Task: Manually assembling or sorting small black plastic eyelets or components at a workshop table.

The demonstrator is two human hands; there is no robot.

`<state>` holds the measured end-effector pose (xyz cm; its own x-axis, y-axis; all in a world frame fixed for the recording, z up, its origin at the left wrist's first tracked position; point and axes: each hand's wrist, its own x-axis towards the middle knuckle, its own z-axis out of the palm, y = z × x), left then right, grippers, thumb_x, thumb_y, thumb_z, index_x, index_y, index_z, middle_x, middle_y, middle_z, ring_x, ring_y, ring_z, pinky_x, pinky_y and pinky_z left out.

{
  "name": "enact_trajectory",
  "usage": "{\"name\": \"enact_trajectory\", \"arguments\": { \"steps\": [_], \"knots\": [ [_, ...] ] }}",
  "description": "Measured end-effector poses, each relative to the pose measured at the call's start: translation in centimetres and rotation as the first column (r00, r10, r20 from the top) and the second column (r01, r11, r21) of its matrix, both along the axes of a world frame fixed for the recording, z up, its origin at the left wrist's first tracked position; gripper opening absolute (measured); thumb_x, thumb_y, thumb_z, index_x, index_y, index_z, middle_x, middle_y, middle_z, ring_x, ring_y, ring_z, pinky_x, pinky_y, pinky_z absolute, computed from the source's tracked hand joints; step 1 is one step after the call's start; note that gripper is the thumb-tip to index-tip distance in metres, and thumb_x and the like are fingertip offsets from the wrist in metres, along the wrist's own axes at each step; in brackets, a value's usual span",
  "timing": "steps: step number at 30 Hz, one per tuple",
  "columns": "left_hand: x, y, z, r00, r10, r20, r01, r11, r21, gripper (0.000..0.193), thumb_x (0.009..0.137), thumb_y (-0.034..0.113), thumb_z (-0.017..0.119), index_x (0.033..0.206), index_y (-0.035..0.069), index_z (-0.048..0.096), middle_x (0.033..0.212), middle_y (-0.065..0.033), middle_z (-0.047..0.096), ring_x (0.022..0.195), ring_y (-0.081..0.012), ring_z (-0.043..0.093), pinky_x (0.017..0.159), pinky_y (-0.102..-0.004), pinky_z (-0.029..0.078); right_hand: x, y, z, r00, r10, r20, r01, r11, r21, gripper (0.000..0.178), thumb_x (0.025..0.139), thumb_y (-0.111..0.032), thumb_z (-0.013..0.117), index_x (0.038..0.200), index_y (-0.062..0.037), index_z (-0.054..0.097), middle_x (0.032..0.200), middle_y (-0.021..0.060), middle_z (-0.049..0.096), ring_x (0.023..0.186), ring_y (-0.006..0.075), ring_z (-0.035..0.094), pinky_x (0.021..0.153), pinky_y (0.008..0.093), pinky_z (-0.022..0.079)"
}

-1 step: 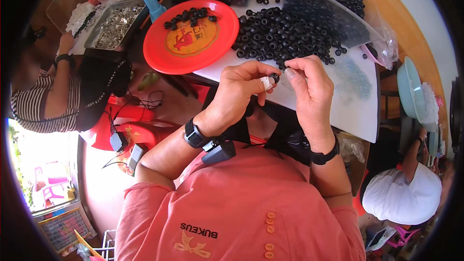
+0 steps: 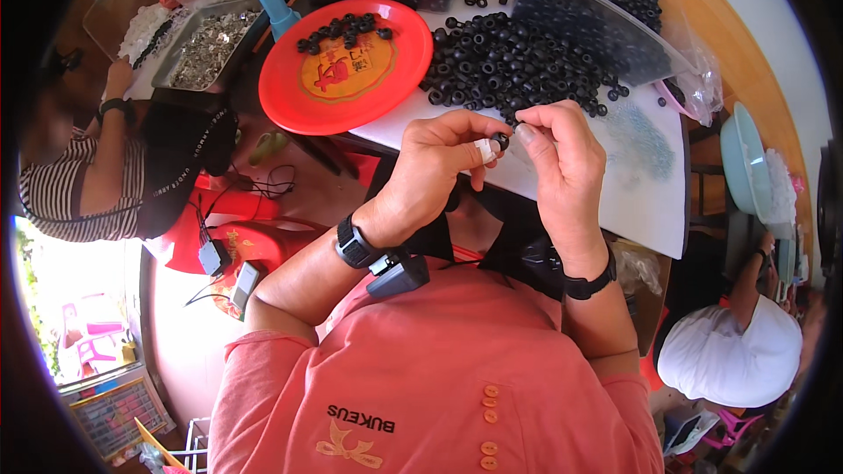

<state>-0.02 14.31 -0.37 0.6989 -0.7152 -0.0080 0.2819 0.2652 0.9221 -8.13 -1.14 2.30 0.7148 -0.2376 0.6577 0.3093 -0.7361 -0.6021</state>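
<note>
Black bead point(image 2: 500, 141) pinched by left hand point(image 2: 420, 167), thumb against forefinger; right hand point(image 2: 567, 162) just beside, fingertips close together, grip cannot be told. Hands raised around white board's point(image 2: 645, 211) near edge, bare surface rightward, bead pile point(image 2: 500, 57) beyond; forearms point(image 2: 303, 276) angled inward.

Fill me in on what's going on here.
A person's left hand pinches a black bead, with the right hand close beside it; whatever that one grips is too small to tell. Beyond lies a pile of black beads; more sit on the red plate to the left.
</note>
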Motion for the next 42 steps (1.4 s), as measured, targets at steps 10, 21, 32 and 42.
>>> {"name": "enact_trajectory", "arguments": {
  "steps": [10, 21, 32, 42],
  "knots": [
    [-0.1, -1.3, -0.4, 0.999, -0.012, -0.048, 0.012, 1.000, 0.008, 0.017, 0.094, 0.004, 0.067, 0.109, -0.004, 0.066, 0.093, -0.0079, 0.068, 0.069, -0.0112, 0.060, 0.059, -0.0238, 0.049, -0.1, 0.2, -0.5, 0.998, 0.049, -0.027, -0.047, 0.996, 0.073, 0.012, 0.088, 0.007, 0.066, 0.095, -0.0005, 0.061, 0.083, 0.0084, 0.059, 0.072, 0.0204, 0.062, 0.064, 0.0303, 0.050],
    [-0.8, -1.4, -0.7, 0.998, 0.053, -0.029, -0.053, 0.999, 0.000, 0.013, 0.092, 0.001, 0.067, 0.103, -0.005, 0.067, 0.082, -0.0044, 0.065, 0.061, -0.0088, 0.056, 0.054, -0.0224, 0.045, -0.3, 0.6, -2.0, 1.000, -0.001, 0.009, 0.000, 0.995, 0.101, 0.002, 0.092, 0.000, 0.065, 0.092, -0.0005, 0.063, 0.080, 0.0089, 0.059, 0.067, 0.0207, 0.061, 0.062, 0.0302, 0.048],
    [-1.0, -1.5, -0.8, 0.996, 0.071, 0.055, -0.073, 0.996, 0.046, 0.012, 0.091, -0.001, 0.067, 0.102, -0.005, 0.067, 0.080, -0.0044, 0.066, 0.056, -0.0069, 0.055, 0.049, -0.0207, 0.042, -1.4, -0.3, -2.5, 0.999, 0.041, 0.019, -0.043, 0.997, 0.064, 0.003, 0.093, 0.000, 0.062, 0.096, -0.0004, 0.062, 0.080, 0.0111, 0.057, 0.066, 0.0244, 0.059, 0.060, 0.0326, 0.047],
    [-1.1, -1.4, -0.6, 0.998, 0.043, 0.049, -0.047, 0.996, 0.073, 0.013, 0.093, -0.001, 0.065, 0.105, -0.006, 0.066, 0.086, -0.0088, 0.068, 0.063, -0.0116, 0.058, 0.054, -0.0228, 0.046, -1.5, 0.4, -3.4, 0.999, 0.025, 0.035, -0.031, 0.983, 0.180, 0.008, 0.091, 0.003, 0.063, 0.099, 0.0003, 0.063, 0.084, 0.0099, 0.061, 0.071, 0.0232, 0.062, 0.063, 0.0314, 0.048]
  ]
}}
